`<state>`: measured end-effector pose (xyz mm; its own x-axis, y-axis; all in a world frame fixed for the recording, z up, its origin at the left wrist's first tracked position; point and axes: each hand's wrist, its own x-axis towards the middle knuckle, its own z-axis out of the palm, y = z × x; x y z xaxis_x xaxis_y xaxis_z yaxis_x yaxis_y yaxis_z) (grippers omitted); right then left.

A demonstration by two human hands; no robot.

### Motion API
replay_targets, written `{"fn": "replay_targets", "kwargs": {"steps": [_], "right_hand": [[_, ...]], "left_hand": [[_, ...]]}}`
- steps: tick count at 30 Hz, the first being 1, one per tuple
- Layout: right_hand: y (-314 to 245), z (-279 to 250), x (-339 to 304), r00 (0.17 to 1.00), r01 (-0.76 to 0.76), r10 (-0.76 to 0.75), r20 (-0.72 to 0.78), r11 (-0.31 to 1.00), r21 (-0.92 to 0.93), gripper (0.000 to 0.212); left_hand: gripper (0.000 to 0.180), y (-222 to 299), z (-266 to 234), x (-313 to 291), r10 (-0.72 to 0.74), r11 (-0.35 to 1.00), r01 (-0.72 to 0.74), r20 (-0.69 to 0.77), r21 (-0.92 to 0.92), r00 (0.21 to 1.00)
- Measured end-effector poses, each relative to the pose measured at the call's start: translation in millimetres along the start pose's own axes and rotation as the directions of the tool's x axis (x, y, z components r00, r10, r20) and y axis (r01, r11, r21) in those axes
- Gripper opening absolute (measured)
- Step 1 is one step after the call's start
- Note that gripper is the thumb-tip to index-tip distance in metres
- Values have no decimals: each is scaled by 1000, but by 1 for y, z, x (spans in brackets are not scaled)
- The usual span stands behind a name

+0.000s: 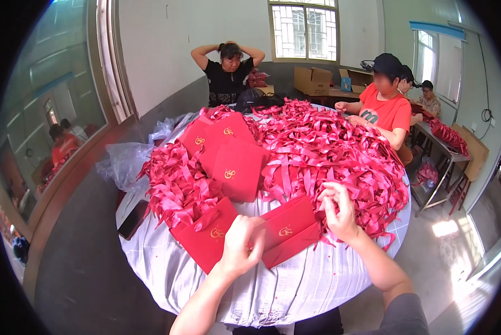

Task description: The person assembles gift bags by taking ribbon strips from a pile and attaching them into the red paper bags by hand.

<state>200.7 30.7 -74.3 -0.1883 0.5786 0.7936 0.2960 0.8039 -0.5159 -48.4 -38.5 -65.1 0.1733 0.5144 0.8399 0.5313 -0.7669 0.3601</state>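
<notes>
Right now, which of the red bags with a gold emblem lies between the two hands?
The front red bag farthest right, its emblem between the left hand and right hand. The other emblems are all left of it, three farther back.

gold letter-like emblems [229, 175] that stood on several red bags [245, 155], a dark letter shape [369, 116] that marked one co-worker's orange-red shirt [394, 113], pale print [227, 100] that was too small to read on another's black top [231, 82]

grey sleeve [402, 317] — cut off below | left fingers [251, 223] — partly hidden
</notes>
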Motion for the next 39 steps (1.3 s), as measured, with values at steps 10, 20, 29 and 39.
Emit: {"fn": "replay_targets", "kwargs": {"steps": [10, 20, 29, 39], "right_hand": [[-12, -18, 12, 962, -228, 231, -146, 973, 34, 19], [-21, -20, -25, 801, 240, 60, 596, 879, -411, 29], [-19, -27, -41, 837, 249, -79, 542, 936, -247, 16], [-81, -3, 37, 973, -146, 20, 231, 825, 547, 12]], "left_hand": [[20, -3, -18, 15, -33, 982, 81, -272, 169, 962], [22, 5, -12, 15, -22, 988, 64, -283, 140, 959], [21, 19, -11, 15, -47, 989, 44, 18, 142, 999], [19, 11, 5, 39, -152, 988, 144, 176, 61, 973]]}}
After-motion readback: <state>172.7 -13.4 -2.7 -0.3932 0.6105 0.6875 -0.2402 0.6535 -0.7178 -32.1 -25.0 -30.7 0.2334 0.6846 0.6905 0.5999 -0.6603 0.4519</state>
